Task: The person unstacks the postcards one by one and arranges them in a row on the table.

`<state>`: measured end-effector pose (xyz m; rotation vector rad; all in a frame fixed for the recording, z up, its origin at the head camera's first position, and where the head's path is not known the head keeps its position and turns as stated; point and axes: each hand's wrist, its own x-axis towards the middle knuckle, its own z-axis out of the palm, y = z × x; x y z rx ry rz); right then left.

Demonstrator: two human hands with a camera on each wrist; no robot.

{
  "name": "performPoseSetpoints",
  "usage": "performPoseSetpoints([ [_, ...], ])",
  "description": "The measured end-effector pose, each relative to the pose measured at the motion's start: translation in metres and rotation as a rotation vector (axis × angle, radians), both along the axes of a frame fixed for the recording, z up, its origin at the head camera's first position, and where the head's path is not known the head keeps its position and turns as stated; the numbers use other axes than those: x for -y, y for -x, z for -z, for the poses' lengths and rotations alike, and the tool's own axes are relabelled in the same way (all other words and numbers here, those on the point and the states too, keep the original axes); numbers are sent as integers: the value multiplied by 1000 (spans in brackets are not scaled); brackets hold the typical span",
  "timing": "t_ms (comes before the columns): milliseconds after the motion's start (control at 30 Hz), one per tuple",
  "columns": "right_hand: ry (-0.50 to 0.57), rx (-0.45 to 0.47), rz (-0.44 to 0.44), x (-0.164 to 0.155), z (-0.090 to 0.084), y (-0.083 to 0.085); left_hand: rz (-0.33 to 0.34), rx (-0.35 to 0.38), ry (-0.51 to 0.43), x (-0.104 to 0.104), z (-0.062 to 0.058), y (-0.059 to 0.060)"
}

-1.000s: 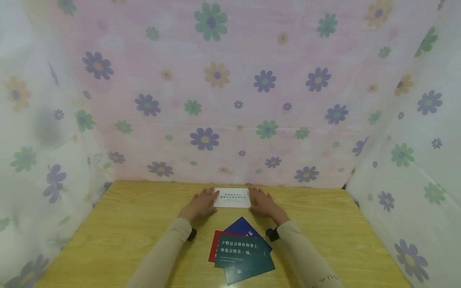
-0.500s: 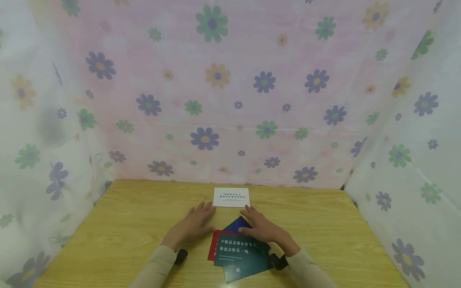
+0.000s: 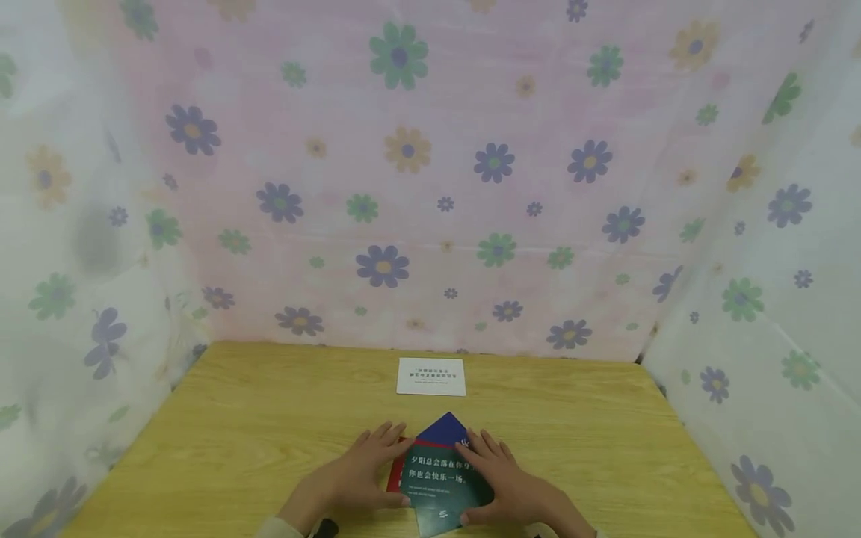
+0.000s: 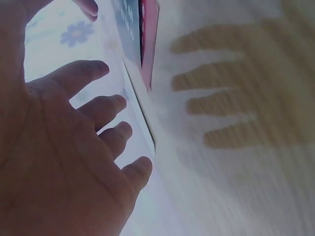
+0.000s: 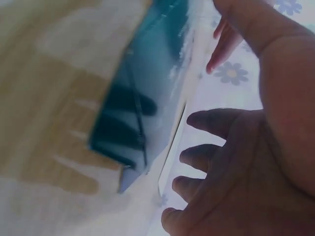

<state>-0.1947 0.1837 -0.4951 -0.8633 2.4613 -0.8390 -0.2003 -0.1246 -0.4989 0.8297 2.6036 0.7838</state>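
Note:
A loose pile of printed cards lies near the front of the table, with a dark green card (image 3: 437,471) carrying white lettering on top. Below it show a tilted second green card (image 3: 433,523), a red card (image 3: 395,477) and a blue card (image 3: 445,430). My left hand (image 3: 356,478) is at the pile's left side, fingers spread, thumb over the green edge. At the right side my right hand (image 3: 507,484) overlaps the pile's corner, its fingers apart. Both wrist views show the palms holding nothing, with finger shadows cast on the table and cards.
A white card (image 3: 430,376) with small print lies farther back on the wooden table (image 3: 269,403), near its rear edge. Flower-patterned cloth (image 3: 430,187) hangs behind the table and along both sides.
Both hands have drawn back from the sides of the white card toward me and now flank the coloured pile. The white card stays at the rear; the pile keeps its arrangement.

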Motion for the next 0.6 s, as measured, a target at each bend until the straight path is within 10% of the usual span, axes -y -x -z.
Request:
performPoseSetpoints([
  [600,-87,-90,134,-27,11,-10,-60,-77,89,-3,11,-17],
])
